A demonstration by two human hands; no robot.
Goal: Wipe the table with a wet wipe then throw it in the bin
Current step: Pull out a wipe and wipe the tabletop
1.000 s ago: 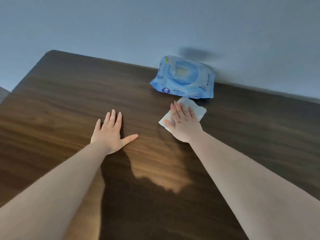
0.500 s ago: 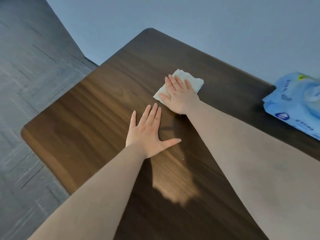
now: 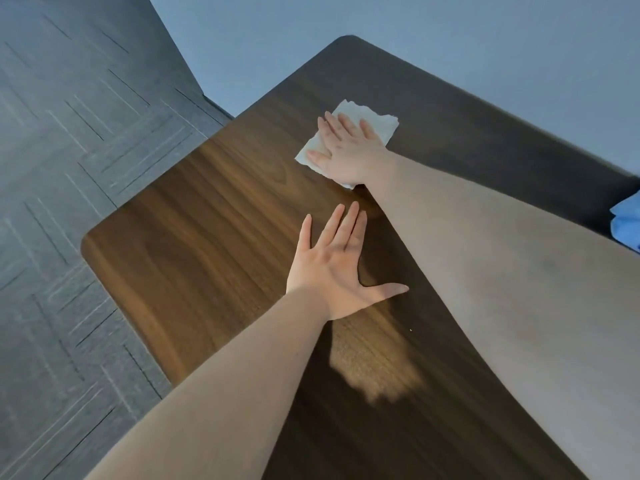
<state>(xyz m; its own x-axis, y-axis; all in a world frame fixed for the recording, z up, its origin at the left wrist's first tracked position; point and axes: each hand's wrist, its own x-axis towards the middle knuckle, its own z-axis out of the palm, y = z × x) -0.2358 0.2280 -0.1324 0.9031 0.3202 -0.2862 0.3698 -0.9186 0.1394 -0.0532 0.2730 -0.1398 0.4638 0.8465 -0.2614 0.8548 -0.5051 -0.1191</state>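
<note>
The room is dim and bluish, lit softly. A warm patch of light lies on the bench (image 3: 214,237) just behind my left hand (image 3: 332,268), bright at its middle and ragged where my shadow cuts it. My arms throw dark shadows between my hands. The white wipe (image 3: 377,119) under my right hand (image 3: 346,150) is the brightest thing. The wide lens bends the bench edges, and the floor (image 3: 69,168) left of my hands is smeared with blur.

Smooth, satiny wood-grain table (image 3: 214,244); crinkled, probably fibrous cloth wet wipe (image 3: 375,116)
</note>
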